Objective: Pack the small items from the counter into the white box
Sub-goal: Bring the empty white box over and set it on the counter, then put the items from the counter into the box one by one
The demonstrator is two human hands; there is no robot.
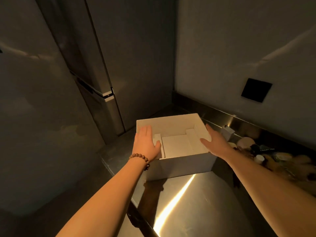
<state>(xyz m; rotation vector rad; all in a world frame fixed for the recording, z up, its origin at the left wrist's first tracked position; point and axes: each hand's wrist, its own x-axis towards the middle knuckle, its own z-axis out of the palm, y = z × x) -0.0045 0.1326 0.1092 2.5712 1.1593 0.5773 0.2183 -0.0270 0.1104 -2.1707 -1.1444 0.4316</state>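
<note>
Head view: box (pixel 186 165) sits open on counter (pixel 188 202), left hand (pixel 147 142) and right hand (pixel 213 141) spread flat at its sides; items (pixel 266 154) at right — dim, blurred, perhaps jars.

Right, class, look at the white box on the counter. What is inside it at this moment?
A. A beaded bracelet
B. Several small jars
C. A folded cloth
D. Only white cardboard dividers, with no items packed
D: the white box shows only its white dividers inside, while the small items sit on the counter to its right.
</note>
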